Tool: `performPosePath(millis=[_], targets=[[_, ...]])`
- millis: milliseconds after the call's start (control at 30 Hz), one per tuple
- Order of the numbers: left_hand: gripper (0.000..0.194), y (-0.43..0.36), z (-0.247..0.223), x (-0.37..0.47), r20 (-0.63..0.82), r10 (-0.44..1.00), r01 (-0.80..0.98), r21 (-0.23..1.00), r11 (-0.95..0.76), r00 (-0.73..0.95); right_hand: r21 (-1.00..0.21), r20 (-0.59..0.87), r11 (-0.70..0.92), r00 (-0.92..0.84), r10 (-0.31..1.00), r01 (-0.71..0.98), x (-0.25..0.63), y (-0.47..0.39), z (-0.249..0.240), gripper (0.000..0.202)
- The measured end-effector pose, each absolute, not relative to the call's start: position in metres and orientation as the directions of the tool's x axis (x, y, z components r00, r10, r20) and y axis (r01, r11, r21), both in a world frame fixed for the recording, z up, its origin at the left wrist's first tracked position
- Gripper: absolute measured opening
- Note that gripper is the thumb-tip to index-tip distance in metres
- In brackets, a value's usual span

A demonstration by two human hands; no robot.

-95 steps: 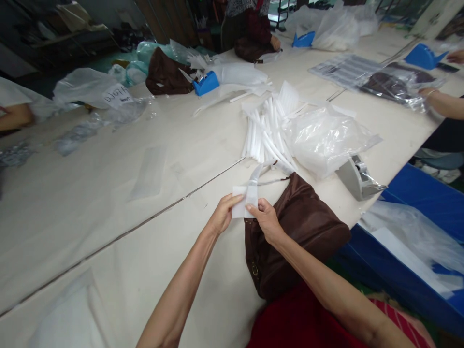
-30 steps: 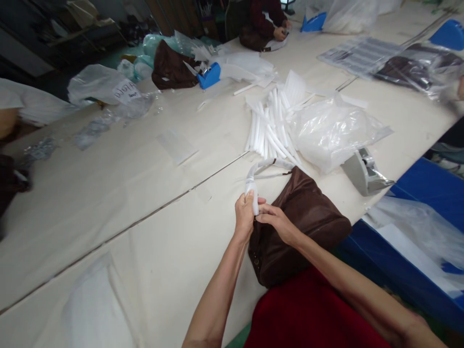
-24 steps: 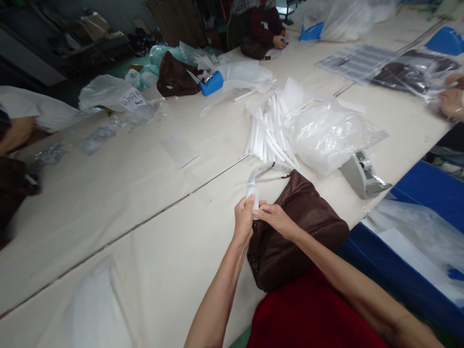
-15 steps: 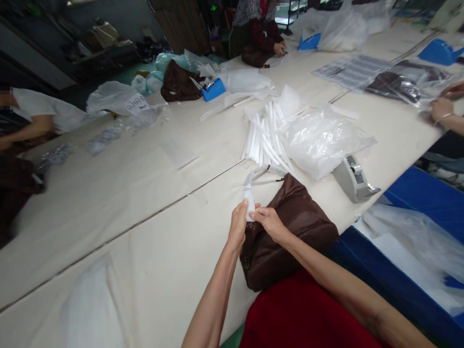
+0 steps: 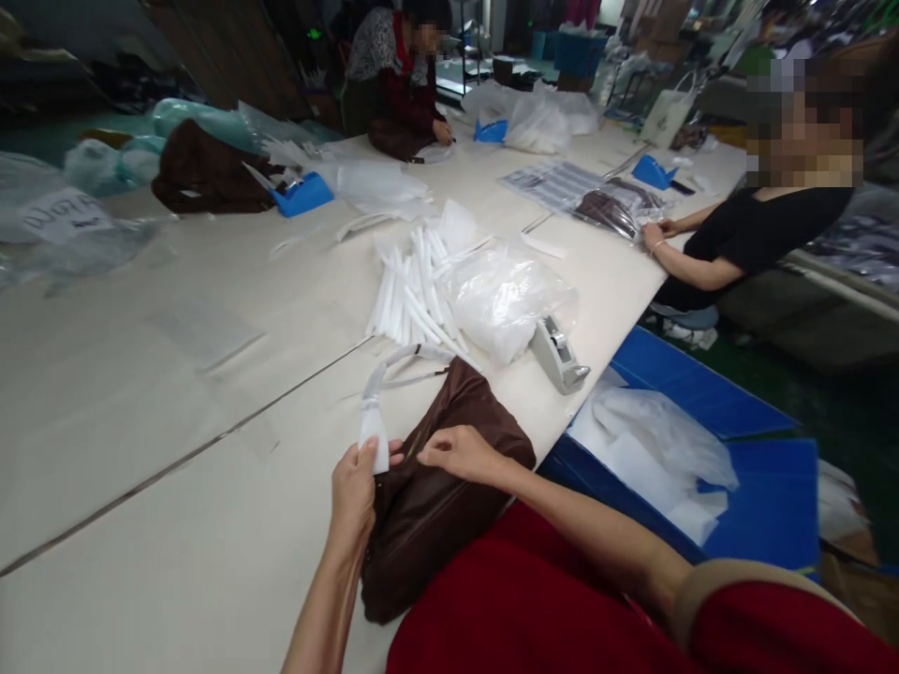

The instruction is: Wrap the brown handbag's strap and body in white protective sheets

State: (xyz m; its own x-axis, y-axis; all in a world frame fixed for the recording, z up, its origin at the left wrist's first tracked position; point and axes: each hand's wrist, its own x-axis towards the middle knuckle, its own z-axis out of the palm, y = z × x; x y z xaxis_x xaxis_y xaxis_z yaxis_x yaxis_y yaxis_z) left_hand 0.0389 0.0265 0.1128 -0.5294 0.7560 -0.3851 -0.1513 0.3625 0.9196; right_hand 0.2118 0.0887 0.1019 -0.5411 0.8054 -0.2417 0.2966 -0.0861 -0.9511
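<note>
A dark brown handbag (image 5: pixel 439 529) lies on the table against the front of my body. Its strap rises from the near end, wrapped in white foam sheet (image 5: pixel 372 435). My left hand (image 5: pixel 355 491) is closed around the lower end of that wrapped strap, thumb on top. Over the bag's top edge, apart from the strap, is my right hand (image 5: pixel 464 454), its thumb and fingertips pinched together. Whether anything small sits between them I cannot make out. A grey tape dispenser (image 5: pixel 558 358) stands beyond the bag, to the right.
White foam strips (image 5: pixel 414 295) lie piled beside a clear plastic bag (image 5: pixel 509 295). On the right, a blue bin (image 5: pixel 765 505) holds white sheets. A co-worker (image 5: pixel 737 225) handles a bagged brown item at the right edge; another person (image 5: pixel 390 80) works at the far side.
My right hand has let go of the wrapped strap and drawn back to the right. My left hand keeps its hold. The view has swung right, bringing the co-worker and bin further into sight.
</note>
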Motion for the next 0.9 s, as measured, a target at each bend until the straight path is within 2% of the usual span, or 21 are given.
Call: performPosePath(millis=[133, 233, 300, 600, 900], targets=[[0.036, 0.027, 0.112, 0.044, -0.32, 0.73, -0.032, 0.925, 0.379, -0.604, -0.947, -0.179, -0.142, -0.107, 0.978, 0.289, 0.324, 0.123, 0.106, 0.026], [0.035, 0.028, 0.113, 0.05, -0.311, 0.737, 0.014, 0.917, 0.398, -0.6, -0.88, -0.107, -0.19, 0.207, 0.972, 0.436, 0.401, 0.154, 0.105, 0.027], [0.037, 0.029, 0.113, 0.053, -0.317, 0.733, 0.036, 0.906, 0.422, -0.602, -0.827, -0.088, -0.238, 0.302, 0.949, 0.509, 0.434, 0.172, 0.102, 0.024], [0.043, 0.03, 0.108, 0.049, -0.351, 0.718, 0.054, 0.878, 0.475, -0.601, -0.794, -0.304, -0.405, 0.282, 0.91, 0.454, 0.45, 0.217, 0.076, 0.017], [0.043, 0.034, 0.114, 0.051, -0.355, 0.715, 0.073, 0.868, 0.492, -0.602, -0.864, -0.368, -0.415, 0.203, 0.907, 0.286, 0.448, 0.225, 0.068, 0.014]])
